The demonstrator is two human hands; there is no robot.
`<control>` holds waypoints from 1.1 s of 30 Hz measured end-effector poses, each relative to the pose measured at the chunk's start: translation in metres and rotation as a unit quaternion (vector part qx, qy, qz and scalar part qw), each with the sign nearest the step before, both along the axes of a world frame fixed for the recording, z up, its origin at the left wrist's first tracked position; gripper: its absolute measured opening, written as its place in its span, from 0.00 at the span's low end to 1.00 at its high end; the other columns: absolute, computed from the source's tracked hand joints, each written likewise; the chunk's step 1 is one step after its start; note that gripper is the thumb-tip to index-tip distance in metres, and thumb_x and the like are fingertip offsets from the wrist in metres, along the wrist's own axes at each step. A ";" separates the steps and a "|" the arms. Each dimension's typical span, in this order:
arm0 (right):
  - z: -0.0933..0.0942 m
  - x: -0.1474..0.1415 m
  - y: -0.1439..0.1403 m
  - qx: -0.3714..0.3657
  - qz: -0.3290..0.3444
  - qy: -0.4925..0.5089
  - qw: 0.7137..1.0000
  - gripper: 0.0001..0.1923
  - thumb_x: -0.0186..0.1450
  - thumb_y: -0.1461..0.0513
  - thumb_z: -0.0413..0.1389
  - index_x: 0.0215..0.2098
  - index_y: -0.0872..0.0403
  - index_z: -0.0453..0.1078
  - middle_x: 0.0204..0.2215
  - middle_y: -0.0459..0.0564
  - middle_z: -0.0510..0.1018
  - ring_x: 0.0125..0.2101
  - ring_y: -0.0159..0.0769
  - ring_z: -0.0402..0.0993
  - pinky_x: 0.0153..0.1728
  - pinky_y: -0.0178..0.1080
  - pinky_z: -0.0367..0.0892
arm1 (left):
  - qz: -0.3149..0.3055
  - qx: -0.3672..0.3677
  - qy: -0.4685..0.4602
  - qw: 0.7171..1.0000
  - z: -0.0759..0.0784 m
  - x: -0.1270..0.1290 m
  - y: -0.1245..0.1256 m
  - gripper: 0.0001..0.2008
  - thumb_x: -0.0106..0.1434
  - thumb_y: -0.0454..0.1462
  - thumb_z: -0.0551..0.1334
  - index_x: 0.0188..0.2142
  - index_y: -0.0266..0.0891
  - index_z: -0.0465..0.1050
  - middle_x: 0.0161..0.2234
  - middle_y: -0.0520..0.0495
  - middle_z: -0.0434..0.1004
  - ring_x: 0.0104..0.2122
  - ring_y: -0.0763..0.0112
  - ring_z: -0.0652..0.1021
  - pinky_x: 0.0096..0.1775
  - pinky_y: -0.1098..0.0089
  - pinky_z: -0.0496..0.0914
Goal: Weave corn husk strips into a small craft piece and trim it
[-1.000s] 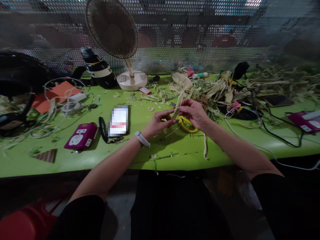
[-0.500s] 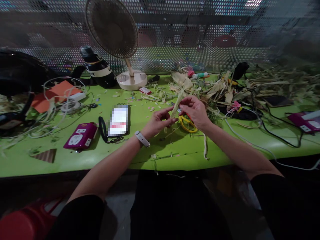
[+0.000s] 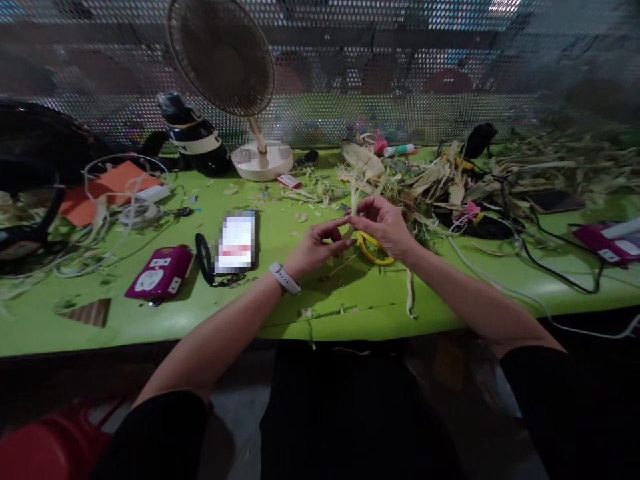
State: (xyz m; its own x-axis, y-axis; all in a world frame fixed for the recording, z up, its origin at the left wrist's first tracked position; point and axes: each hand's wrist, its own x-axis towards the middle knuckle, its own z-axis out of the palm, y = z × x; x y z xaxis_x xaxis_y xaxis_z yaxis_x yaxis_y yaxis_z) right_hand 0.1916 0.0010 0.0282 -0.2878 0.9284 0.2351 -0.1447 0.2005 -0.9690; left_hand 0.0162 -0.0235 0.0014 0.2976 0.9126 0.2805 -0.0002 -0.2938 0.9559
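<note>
Left hand (image 3: 316, 248) and right hand (image 3: 383, 225) raised just above the green bench (image 3: 280, 307), fingertips meeting at one spot. Pinched there between thumb and fingers of both: a pale husk strip (image 3: 354, 203), standing nearly upright and rising away from the grip toward the heap behind. Both grips narrow, closed on the strip; left wrist wearing a white watch band (image 3: 285, 278). Directly under the right palm, flat on the bench: yellow-handled scissors (image 3: 371, 250), untouched. Near side of the grip: a loose husk ribbon (image 3: 409, 293) running toward the bench edge, plus small scraps. Beyond the grip and trailing off to its right: a big husk pile (image 3: 430, 177), tangled with black cables (image 3: 555, 267); a marker (image 3: 399, 151) at the rear of that pile. Left of the grip, close by: a phone (image 3: 236, 241) lying face up, a black strap (image 3: 206, 260) touching its near side, then a magenta power strip (image 3: 159, 281) further left. Far left: orange paper (image 3: 103, 190) under a loop of white cord (image 3: 125, 183). Beyond and left of the grip: a desk fan (image 3: 223, 57) on its white base, a black-and-white bottle (image 3: 193, 133) tilted just beside it. Far right: a second magenta box (image 3: 607, 245) and a dark tablet (image 3: 554, 200). Perforated metal screen (image 3: 450, 87) closing off the back of the bench.
</note>
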 end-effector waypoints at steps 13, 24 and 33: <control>-0.001 -0.002 0.007 0.003 -0.021 0.013 1.000 0.23 0.44 0.50 0.70 0.25 0.53 0.64 0.21 0.37 0.67 0.24 0.24 0.62 0.27 0.32 0.62 | 0.012 -0.035 -0.016 0.999 -0.001 0.002 -0.001 0.21 0.49 0.42 0.73 0.41 0.36 0.77 0.20 0.56 0.69 0.18 0.81 0.70 0.23 0.76 0.67; -0.008 -0.005 0.009 0.014 -0.047 0.070 0.996 0.18 0.45 0.55 0.70 0.28 0.52 0.70 0.23 0.39 0.73 0.25 0.25 0.67 0.32 0.33 0.68 | 0.009 -0.062 -0.024 0.998 0.004 0.002 -0.003 0.19 0.49 0.43 0.72 0.39 0.36 0.77 0.21 0.55 0.72 0.19 0.81 0.69 0.23 0.77 0.67; -0.010 -0.005 0.010 0.015 -0.035 0.072 0.997 0.21 0.46 0.51 0.70 0.30 0.51 0.68 0.23 0.39 0.72 0.26 0.26 0.68 0.32 0.34 0.69 | 0.011 -0.113 -0.051 0.992 0.006 0.001 -0.003 0.21 0.48 0.43 0.73 0.39 0.35 0.77 0.24 0.53 0.74 0.21 0.80 0.70 0.25 0.75 0.68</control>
